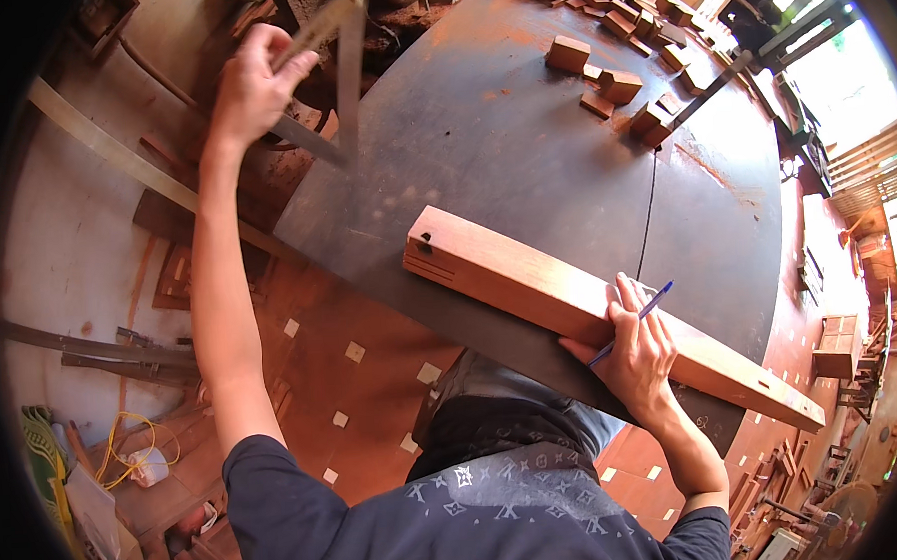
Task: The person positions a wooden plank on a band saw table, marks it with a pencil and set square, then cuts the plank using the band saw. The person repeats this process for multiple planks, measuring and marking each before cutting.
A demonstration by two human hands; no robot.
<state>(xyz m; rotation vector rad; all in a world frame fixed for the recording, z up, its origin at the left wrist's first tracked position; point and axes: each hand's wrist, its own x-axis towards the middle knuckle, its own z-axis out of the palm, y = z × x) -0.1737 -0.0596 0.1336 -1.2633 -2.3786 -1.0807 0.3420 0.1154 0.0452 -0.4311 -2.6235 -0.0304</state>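
A long reddish wooden beam [513, 267] lies slantwise along the near edge of the dark metal saw table [442, 130]. Its left end has thin slits and a dark notch; small mortises show toward its right end. My right hand [637, 347] rests on the beam, fingers curled, with a blue pen [660, 299] held between them. Out at the far left, beyond the table's corner, my left hand [252, 88] is closed around a flat pale strip [322, 27], blurred by motion. Grey metal bars [350, 79] stand right beside it; whether they join the strip I cannot tell.
Several small wood offcuts [620, 84] and sawdust lie on the table's far side. A thin slot [651, 211] crosses the tabletop. Tiled floor [353, 394] shows below, a yellow cord [140, 444] at left, and a wooden cabinet [837, 346] at right.
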